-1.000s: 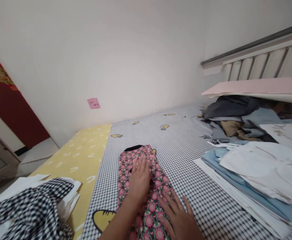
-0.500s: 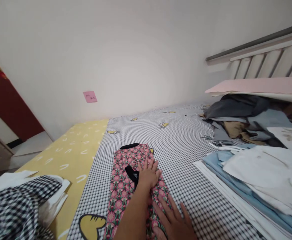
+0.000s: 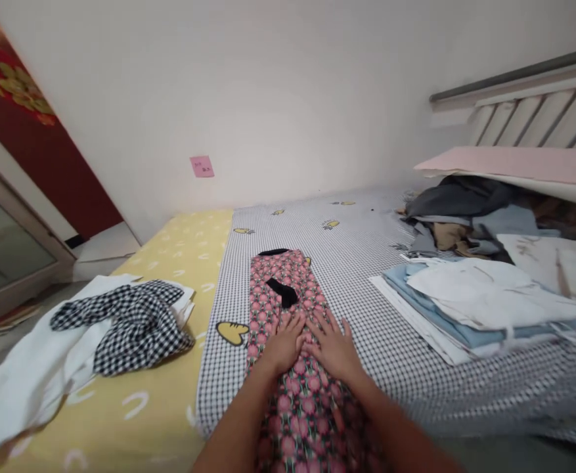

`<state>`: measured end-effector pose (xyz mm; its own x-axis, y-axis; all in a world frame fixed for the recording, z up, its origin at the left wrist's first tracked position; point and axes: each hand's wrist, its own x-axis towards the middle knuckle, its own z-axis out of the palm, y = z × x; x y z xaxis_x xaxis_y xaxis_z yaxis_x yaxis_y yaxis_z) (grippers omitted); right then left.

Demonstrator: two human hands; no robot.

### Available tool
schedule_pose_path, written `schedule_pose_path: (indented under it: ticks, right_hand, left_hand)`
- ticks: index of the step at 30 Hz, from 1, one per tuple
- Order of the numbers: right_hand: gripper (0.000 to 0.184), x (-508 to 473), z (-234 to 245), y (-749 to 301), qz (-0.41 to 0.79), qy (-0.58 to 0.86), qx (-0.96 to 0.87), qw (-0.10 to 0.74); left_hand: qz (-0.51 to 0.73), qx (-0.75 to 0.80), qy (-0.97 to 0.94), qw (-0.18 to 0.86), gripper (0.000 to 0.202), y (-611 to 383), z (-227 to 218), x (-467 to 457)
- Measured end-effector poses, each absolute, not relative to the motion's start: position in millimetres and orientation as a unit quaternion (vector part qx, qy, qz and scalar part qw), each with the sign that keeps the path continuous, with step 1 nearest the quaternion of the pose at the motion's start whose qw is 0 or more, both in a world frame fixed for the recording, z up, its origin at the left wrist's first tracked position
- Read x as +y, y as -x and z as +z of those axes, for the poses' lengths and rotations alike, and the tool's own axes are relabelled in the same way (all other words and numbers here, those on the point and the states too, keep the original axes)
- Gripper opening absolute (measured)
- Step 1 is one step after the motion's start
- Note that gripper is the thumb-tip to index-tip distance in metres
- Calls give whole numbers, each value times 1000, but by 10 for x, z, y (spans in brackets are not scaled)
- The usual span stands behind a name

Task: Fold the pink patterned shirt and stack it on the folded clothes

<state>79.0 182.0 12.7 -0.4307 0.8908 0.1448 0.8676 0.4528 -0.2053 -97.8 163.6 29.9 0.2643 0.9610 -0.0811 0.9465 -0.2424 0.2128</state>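
Head view: the spread fingers of the left hand (image 3: pixel 284 345) and right hand (image 3: pixel 333 347) press flat, clamping nothing, on a soft, light pink floral garment (image 3: pixel 288 279) lying on the gingham bedsheet (image 3: pixel 391 368), probably easiest lifted by its black-trimmed end (image 3: pixel 272 251).

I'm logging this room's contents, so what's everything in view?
floral garment: one, pink, under hands
checked sheet: one, black-white, on bed
yellow sheet: one, yellow, left
gingham cloth: one, black-white, on yellow sheet
white cloth: one, white, beside gingham
folded fabric stack: one, pale blue-white, right
clothes heap: one, grey-tan, far right
board: one, pink, above heap
sticky note: one, pink, on wall
left hand: one, flat on garment
right hand: one, flat on garment
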Motion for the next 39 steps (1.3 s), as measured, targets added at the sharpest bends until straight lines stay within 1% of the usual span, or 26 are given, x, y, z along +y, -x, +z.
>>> schedule_pose_path:
  ticks: [3, 6, 9, 11, 13, 15, 17, 18, 20, 21, 22, 23, 24, 25, 27, 28, 30, 31, 33, 36, 39]
  right_hand:
    - [55, 1810, 213, -791, 56, 532, -839, 97]
    - [60, 1637, 230, -780, 55, 542, -833, 96]
    - [59, 1178, 103, -816, 21, 532, -838, 123]
    - [59, 749, -31, -911, 20, 500, -855, 133]
    - [62, 305, -140, -1070, 71, 447, -884, 116]
    - [59, -77, -180, -1272, 158, 372, -912, 70]
    - [47, -341, -160, -1495, 244, 304, -920, 27]
    - [40, -419, -143, -1611, 282, 281, -917, 22]
    - [28, -463, -132, -1853, 345, 283, -893, 57]
    - [31, -432, -146, -1977, 370, 317, -868, 95]
    - [37, -369, -174, -2099, 385, 368, -835, 139]
    - [44, -278, -213, -2214, 382, 428, -798, 184]
    - [48, -166, -256, -2315, 355, 481, -768, 228]
    - [49, -41, -299, -2396, 303, 517, -755, 266]
    - [43, 213, -361, -2480, 138, 530, -775, 315]
    - [41, 327, -374, -2481, 50, 518, -791, 320]
    - [45, 506, -376, -2415, -80, 486, -816, 301]
    - [50, 573, -373, -2361, -115, 473, -825, 287]
    - [60, 680, -381, -2242, -149, 443, -843, 266]
    - [69, 815, -450, -2095, -182, 383, -876, 231]
    - [76, 921, -521, -1991, -221, 328, -892, 218]
  left_hand:
    - [24, 603, -788, 119, 56, 1083, 363, 1213]
    - [14, 601, -790, 125, 58, 1135, 371, 845]
    - [14, 581, -808, 91, 66, 1157, 279, 430]
    - [20, 557, -827, 72, 68, 1174, 168, 87]
    - [17, 530, -842, 101, 63, 1196, 47, -298]
    - [3, 502, -850, 159, 53, 1224, -52, -679]
    - [11, 473, -857, 205, 46, 1262, -115, -1000]
    - [29, 464, -859, 217, 42, 1289, -134, -1124]
    - [99, 482, -844, 213, 30, 1376, -158, -1284]
    - [139, 510, -828, 188, 27, 1443, -166, -1317]
    - [174, 544, -810, 134, 28, 1528, -174, -1319]
    - [198, 575, -791, 58, 30, 1628, -181, -1294]
    - [207, 596, -776, -24, 32, 1740, -187, -1245]
    - [202, 602, -766, -98, 33, 1857, -189, -1178]
    - [169, 592, -766, -185, 40, 2069, -187, -1013]
    - [152, 584, -770, -208, 45, 2149, -183, -926]
    - [119, 567, -774, -256, 56, 2233, -173, -761]
    - [110, 556, -773, -284, 59, 2237, -166, -685]
    - [108, 536, -772, -324, 58, 2182, -142, -548]
    - [116, 497, -790, -339, 55, 2025, -64, -364]
    - [87, 439, -819, -358, 51, 1907, 30, -200]
